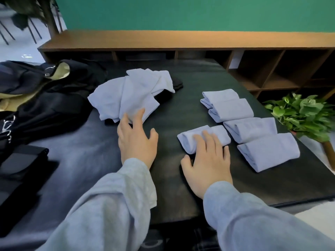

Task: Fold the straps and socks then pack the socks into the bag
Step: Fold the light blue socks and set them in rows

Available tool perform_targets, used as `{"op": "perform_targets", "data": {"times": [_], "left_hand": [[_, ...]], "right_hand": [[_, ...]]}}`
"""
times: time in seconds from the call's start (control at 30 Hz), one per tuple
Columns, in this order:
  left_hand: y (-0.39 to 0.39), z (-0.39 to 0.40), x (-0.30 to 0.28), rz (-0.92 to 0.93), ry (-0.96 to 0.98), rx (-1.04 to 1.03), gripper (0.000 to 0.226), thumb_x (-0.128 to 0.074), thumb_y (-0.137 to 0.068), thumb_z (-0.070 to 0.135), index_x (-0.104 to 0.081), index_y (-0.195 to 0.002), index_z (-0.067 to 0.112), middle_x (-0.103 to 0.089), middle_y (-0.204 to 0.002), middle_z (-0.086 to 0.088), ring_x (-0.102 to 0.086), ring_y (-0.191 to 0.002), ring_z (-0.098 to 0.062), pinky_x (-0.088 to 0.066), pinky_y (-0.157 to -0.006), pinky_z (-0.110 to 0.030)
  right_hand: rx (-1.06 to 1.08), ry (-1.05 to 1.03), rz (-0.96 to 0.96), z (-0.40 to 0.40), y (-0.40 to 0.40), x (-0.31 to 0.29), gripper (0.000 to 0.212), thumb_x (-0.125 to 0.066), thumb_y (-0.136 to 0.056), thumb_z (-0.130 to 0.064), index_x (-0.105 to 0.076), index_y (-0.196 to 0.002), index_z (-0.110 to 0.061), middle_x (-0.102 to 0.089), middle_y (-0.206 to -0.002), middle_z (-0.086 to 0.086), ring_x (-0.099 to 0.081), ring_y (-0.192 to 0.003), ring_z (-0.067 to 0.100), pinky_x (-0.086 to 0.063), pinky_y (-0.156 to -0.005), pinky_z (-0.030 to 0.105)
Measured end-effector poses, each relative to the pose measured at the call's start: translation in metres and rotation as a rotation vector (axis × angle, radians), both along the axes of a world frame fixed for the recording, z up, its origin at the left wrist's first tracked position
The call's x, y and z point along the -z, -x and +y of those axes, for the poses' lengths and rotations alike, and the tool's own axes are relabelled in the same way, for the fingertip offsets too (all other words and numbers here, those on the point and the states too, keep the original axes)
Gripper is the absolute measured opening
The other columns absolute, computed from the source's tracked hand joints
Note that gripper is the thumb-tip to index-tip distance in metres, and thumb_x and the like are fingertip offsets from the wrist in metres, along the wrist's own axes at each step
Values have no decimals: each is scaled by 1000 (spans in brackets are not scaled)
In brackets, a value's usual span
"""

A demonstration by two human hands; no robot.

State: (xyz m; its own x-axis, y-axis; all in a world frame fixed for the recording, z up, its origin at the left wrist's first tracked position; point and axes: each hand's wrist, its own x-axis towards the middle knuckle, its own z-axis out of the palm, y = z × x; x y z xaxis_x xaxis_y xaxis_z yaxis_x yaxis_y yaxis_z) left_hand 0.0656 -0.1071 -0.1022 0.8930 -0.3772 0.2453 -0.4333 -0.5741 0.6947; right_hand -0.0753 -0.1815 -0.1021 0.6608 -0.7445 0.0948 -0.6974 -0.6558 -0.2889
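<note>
A loose heap of pale blue socks (pixel 134 93) lies on the dark table (pixel 172 187), over something black. My left hand (pixel 136 140) reaches toward the heap with straight fingers, its fingertips touching the near edge. My right hand (pixel 208 165) lies flat on a folded pale blue sock (pixel 219 133), fingers spread. Several folded socks (pixel 250 129) sit in a row to the right. A black bag (pixel 36 98) with a beige lining lies open at the left edge.
Black folded straps or pouches (pixel 20 169) lie at the near left. A wooden shelf unit (pixel 181 42) runs behind the table. A green potted plant (pixel 304 115) stands just past the table's right edge.
</note>
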Motion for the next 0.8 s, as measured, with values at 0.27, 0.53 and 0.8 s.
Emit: {"op": "perform_targets", "data": {"times": [0.27, 0.53, 0.8], "left_hand": [[-11, -10, 1, 55, -199, -174, 50, -44, -90, 35, -31, -139, 39, -34, -144, -13, -12, -140, -31, -4, -114, -45], [-11, -8, -1, 29, -137, -123, 43, -43, -92, 32, -45, -135, 29, -52, -123, 4, -34, -129, -18, -9, -113, -44], [1, 4, -5, 54, 224, -113, 41, -44, -79, -7, -52, -110, 18, -44, -102, 6, -45, -104, -22, -37, -97, -42]], "right_hand": [[5, -34, -74, -6, -7, -1, 49, -39, -88, -35, -29, -136, -31, -14, -153, -11, -1, -142, 10, -8, -115, 36], [10, -38, -98, -7, -8, -2, 49, -39, -89, -34, -30, -136, -31, -14, -152, -12, -2, -141, 8, -9, -114, 33], [18, -43, -122, -6, -7, -2, 47, -41, -89, -33, -32, -135, -30, -16, -152, -12, -5, -141, 8, -11, -114, 31]]}}
